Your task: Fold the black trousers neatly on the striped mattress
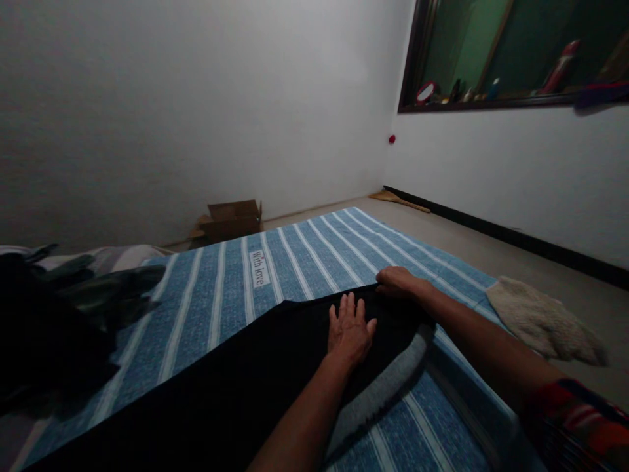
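A long black garment (236, 387), which looks like a pair of trousers, lies stretched across the blue-and-white striped bed cover (314, 255). My left hand (350, 329) rests flat on top of the black cloth, its fingers slightly spread. At the far right corner of the garment, my right hand (399, 282) has its fingers curled closed on the dark edge. A strip of grey cloth (383, 387) shows along the near side, beneath my forearms. The garment's lower left end runs out of view.
Dark clothes (59, 328) lie heaped at the left. A beige knitted item (545, 321) hangs at the bed's right edge. An open cardboard box (230, 219) stands by the wall, and a broom-like object (400, 200) lies in the corner. A window (515, 52) is at upper right.
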Demonstrator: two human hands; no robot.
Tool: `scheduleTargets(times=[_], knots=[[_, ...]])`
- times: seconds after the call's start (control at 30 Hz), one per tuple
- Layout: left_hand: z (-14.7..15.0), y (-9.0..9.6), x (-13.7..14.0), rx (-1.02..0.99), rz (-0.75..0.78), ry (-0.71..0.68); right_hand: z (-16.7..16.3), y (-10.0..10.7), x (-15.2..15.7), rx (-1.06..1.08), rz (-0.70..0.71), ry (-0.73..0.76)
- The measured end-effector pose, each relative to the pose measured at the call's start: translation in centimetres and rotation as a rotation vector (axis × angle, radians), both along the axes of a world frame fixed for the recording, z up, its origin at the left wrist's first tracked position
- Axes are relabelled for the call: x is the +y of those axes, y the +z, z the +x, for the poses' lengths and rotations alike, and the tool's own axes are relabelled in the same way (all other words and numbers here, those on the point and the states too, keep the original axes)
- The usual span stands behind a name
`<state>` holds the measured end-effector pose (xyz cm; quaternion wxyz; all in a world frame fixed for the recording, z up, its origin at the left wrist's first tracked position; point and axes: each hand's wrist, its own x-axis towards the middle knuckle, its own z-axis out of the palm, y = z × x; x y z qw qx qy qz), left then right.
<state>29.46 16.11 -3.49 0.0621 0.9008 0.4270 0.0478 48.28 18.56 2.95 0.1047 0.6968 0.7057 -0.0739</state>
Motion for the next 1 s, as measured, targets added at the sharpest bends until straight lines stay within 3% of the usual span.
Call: scheduleTargets(times=[0.33, 0.53, 0.7, 1.0], knots=[[-0.1, 0.3, 0.2, -0.015, -0.025, -0.097, 0.1, -0.4, -0.9, -0.059, 0.08, 0.032], [-0.1, 0.7, 0.3, -0.003, -0.062, -0.117, -3.0, 0.1, -2.7, -0.063, 0.237, 0.101], [-0.2, 0.8, 0.4, -0.009, -0.063, -0.148, -5.6, -1.8, -4.8, -0.006, 0.288, 0.221], [0.2, 0.6, 0.4, 0.024, -0.052, -0.103, -4.1, -4.6, -6.1, 0.002, 0.449, 0.183]])
